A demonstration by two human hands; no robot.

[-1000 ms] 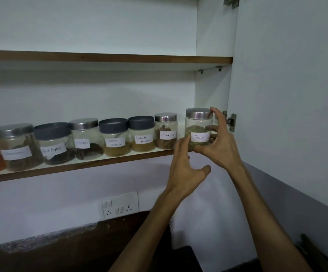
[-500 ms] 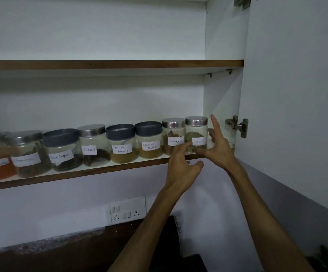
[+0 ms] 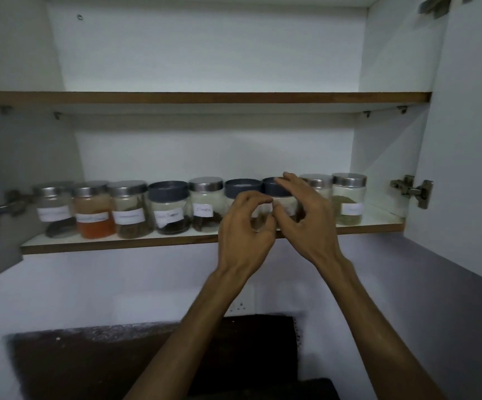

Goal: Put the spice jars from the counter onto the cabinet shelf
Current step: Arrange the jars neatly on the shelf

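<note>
Glass spice jars (image 3: 205, 204), nine, are standing in a row on the cabinet shelf (image 3: 118, 241). Left hand (image 3: 244, 235) and right hand (image 3: 306, 217) are hovering before the dark-lidded jar (image 3: 276, 187), fingers loosely curled, holding nothing. Advice: keep labels facing outward.

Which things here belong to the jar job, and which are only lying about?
Job: row of labelled glass spice jars; white lower cabinet shelf with brown edge; left hand; right hand.
Lying about: metal door hinge; white wall socket; bare upper shelf.
</note>
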